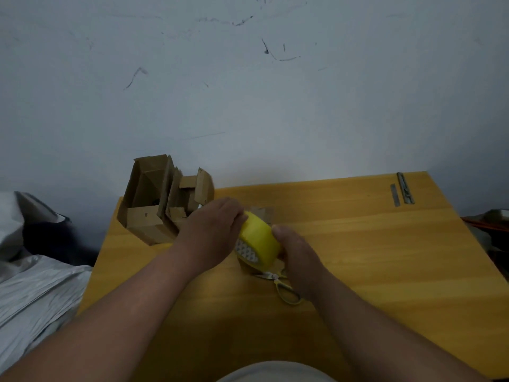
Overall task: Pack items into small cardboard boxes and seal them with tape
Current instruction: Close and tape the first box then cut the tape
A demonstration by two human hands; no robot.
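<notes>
A fat roll of yellow adhesive tape (259,242) is held just above the middle of the yellow wooden bench (358,244), between both hands. It is gripped from the near right by the right hand (296,257), whose thumb lies over the yellow outer band, while the left hand (212,230) is curled over its far left side, the fingertips hidden behind the roll, so whether a loose tape end is being picked at cannot be told. The roll is tilted: its axis through the core runs from near left to far right, and the white patterned core face is turned toward the near left and slightly downward. A small brown cardboard piece (263,212) is partly visible just behind the roll, perhaps a box to be sealed, though too much is hidden to be sure. Slim yellow-handled scissors (283,285) lie on the bench just under the right wrist. A cluster of open brown cardboard boxes (159,199) with raised flaps stands at the far left corner. From here, the free end could be lost against the roll or pulled off crooked if the grip slips, and the scissors could be knocked by the right forearm.
</notes>
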